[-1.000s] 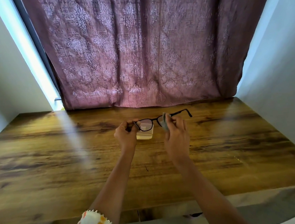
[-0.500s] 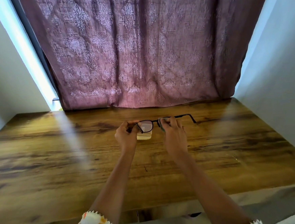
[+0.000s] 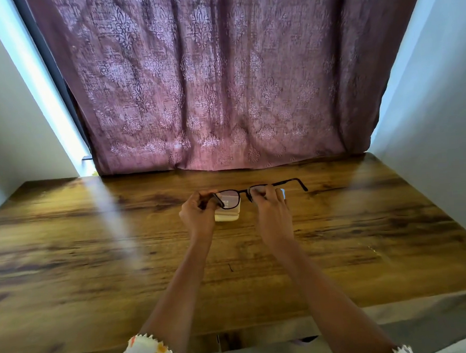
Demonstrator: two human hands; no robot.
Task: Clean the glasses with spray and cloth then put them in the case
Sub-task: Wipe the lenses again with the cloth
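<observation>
Dark-framed glasses (image 3: 234,195) are held above the middle of the wooden table (image 3: 93,257). My left hand (image 3: 198,216) pinches the frame's left end near the hinge. My right hand (image 3: 270,208) covers the right lens, pressing a pale blue cloth (image 3: 282,193) against it; only a corner of the cloth shows past my fingers. The right temple arm sticks out to the right, unfolded. A small cream-coloured object (image 3: 227,214) lies on the table just behind and below the left lens, partly hidden by my hands; I cannot tell what it is.
A mauve patterned curtain (image 3: 218,80) hangs along the table's far edge. White walls close in on both sides. The near table edge (image 3: 266,332) runs below my forearms.
The glasses have tilted flatter and shifted slightly right. My right hand has closed further over the right lens, so less of the cloth shows.
</observation>
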